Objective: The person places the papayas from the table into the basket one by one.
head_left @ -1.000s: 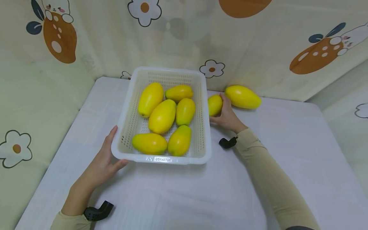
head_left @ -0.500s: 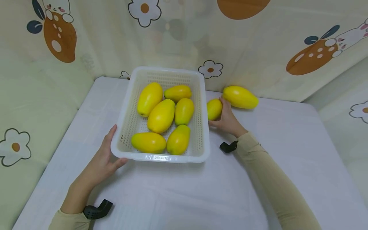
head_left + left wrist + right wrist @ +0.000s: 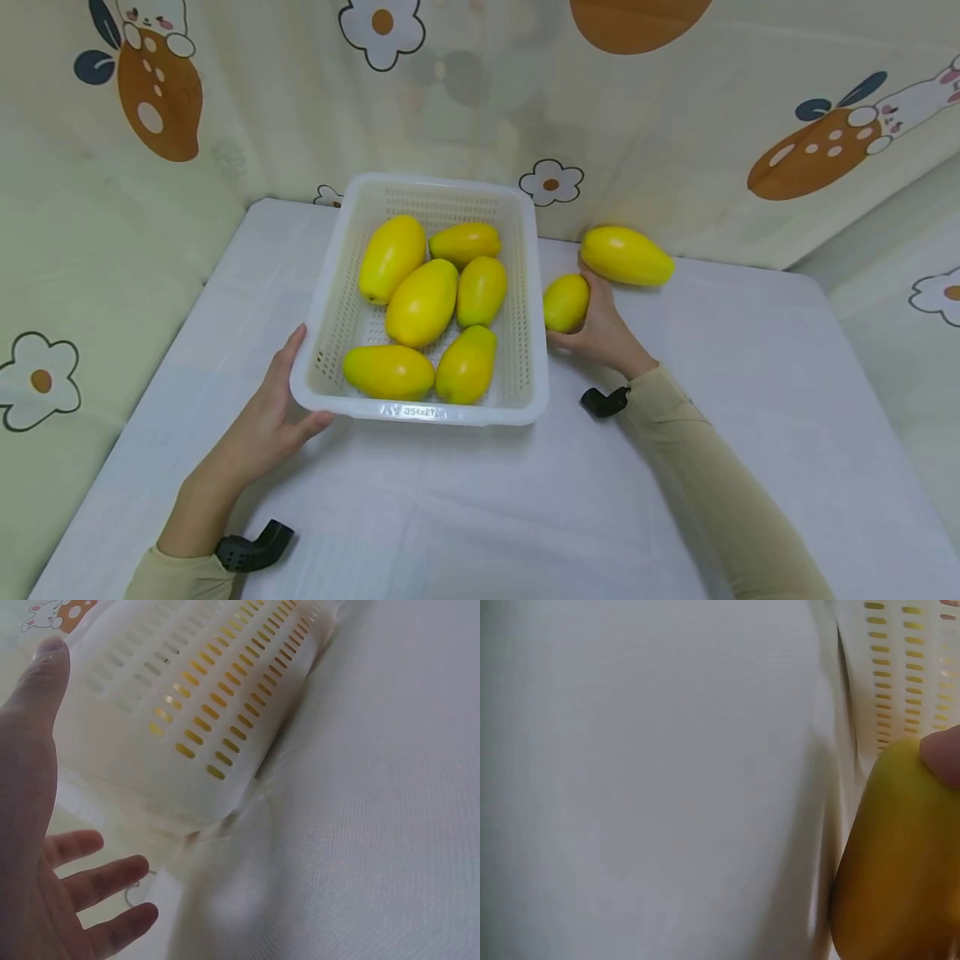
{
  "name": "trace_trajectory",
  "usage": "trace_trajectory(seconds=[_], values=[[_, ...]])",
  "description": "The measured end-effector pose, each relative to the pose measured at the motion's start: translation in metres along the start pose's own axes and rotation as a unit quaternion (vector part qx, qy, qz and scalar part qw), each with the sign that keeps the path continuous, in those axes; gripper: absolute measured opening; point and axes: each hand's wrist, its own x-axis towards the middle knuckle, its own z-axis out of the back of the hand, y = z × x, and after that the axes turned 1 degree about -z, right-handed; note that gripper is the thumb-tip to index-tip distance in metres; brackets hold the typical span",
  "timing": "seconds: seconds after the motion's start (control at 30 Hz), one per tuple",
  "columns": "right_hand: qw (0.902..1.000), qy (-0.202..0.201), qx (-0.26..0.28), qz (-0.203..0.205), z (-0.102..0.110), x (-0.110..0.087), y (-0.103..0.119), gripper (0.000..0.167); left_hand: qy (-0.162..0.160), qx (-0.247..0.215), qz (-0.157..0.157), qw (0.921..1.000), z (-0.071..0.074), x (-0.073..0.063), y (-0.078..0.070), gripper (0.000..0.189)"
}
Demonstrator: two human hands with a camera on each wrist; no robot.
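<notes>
A white plastic basket (image 3: 420,414) holds several yellow mangoes (image 3: 422,302). At its front left corner is my left hand (image 3: 270,425), thumb and fingers extended along the rim. The left wrist view shows the thumb (image 3: 46,686) against the basket's wall and the other fingers spread loosely apart. Just right of the basket, my right hand (image 3: 600,329) grips another yellow mango (image 3: 566,302) with thumb and fingers around it. In the right wrist view the thumb tip lies on that mango (image 3: 900,847), close beside the slotted basket wall (image 3: 885,645).
One more mango (image 3: 627,256) lies at the table's back edge, right behind my right hand. A white cloth covers the table (image 3: 480,508). A printed curtain (image 3: 465,100) stands along the back and sides.
My right hand has drawn its mango toward the front, away from the one at the back edge, along the basket's right side. My left hand and the basket have stayed put.
</notes>
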Motion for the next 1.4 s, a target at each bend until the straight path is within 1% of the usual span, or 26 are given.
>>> trace_trajectory(seconds=[0.1,0.2,0.3,0.43,0.6,0.7,0.8,1.0,1.1,1.27,1.4], values=[[0.9999,-0.001,0.011,-0.006,0.002,-0.007,-0.003,0.114,0.007,-0.01,0.005,0.9999,-0.002,0.001,0.0,0.113],[0.9997,-0.005,0.02,-0.01,0.005,-0.013,-0.007,0.113,0.019,-0.032,0.015,0.9992,-0.003,0.002,0.0,0.112],[0.9995,-0.009,0.027,-0.014,0.008,-0.018,-0.009,0.112,0.027,-0.057,0.015,0.9979,-0.005,0.001,0.001,0.11],[0.9991,-0.008,0.039,-0.015,0.01,-0.022,-0.008,0.111,0.023,-0.076,0.007,0.9969,-0.004,-0.002,0.004,0.105],[0.9986,0.0,0.053,-0.001,0.008,-0.023,-0.003,0.11,0.015,-0.081,0.014,0.9965,-0.001,-0.01,0.006,0.103],[0.9981,0.007,0.061,-0.009,0.007,-0.026,-0.002,0.11,0.016,-0.082,0.011,0.9965,0.0,-0.014,0.007,0.104],[0.9976,0.009,0.065,-0.018,0.009,-0.03,-0.003,0.111,0.018,-0.081,0.005,0.9965,0.001,-0.014,0.007,0.104],[0.9977,0.006,0.066,-0.015,0.014,-0.037,-0.001,0.112,0.014,-0.055,-0.006,0.9984,0.003,-0.009,0.007,0.105],[0.9976,0.003,0.068,-0.009,0.018,-0.038,0.002,0.111,0.013,-0.044,-0.004,0.9989,0.003,-0.006,0.006,0.106],[0.9967,-0.004,0.081,-0.009,0.024,-0.043,0.006,0.111,0.018,-0.043,0.006,0.9989,0.001,-0.003,0.005,0.107],[0.9955,-0.012,0.094,-0.003,0.029,-0.046,0.009,0.108,0.016,-0.036,0.011,0.9991,0.001,-0.002,0.002,0.107]])
